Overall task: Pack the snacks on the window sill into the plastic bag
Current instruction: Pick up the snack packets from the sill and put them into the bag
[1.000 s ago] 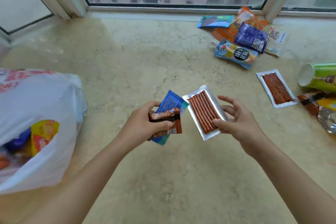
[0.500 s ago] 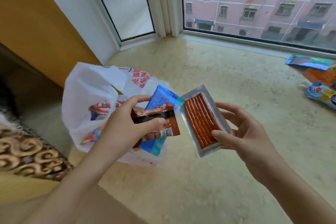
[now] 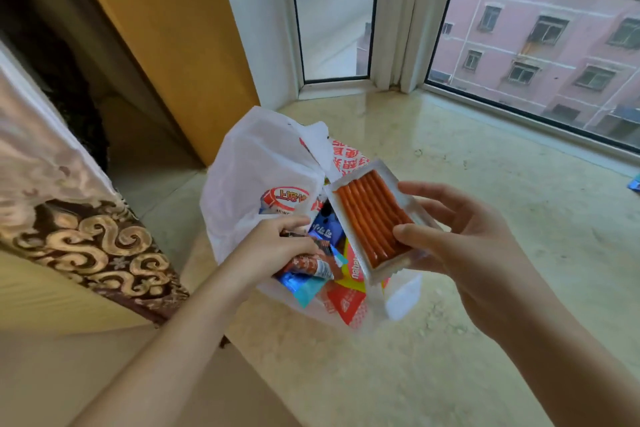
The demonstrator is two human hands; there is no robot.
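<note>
A white plastic bag (image 3: 252,163) with red print lies open on the marble window sill (image 3: 485,204), with several colourful snack packets inside. My left hand (image 3: 273,246) is at the bag's mouth and grips a brown snack packet (image 3: 308,265) and a blue one (image 3: 299,284) together. My right hand (image 3: 460,236) holds a clear packet of orange-red sticks (image 3: 372,218) by its near end, just above the right side of the bag's opening.
A wooden panel (image 3: 166,38) and a dark gap stand left of the bag. A patterned curtain (image 3: 90,246) hangs at the near left. Window frames (image 3: 408,28) close off the back of the sill. A blue packet edge (image 3: 635,182) shows at the far right.
My view has swung left toward the bag. Both hands have moved with their packets to the bag, and my left hand has dipped into its opening.
</note>
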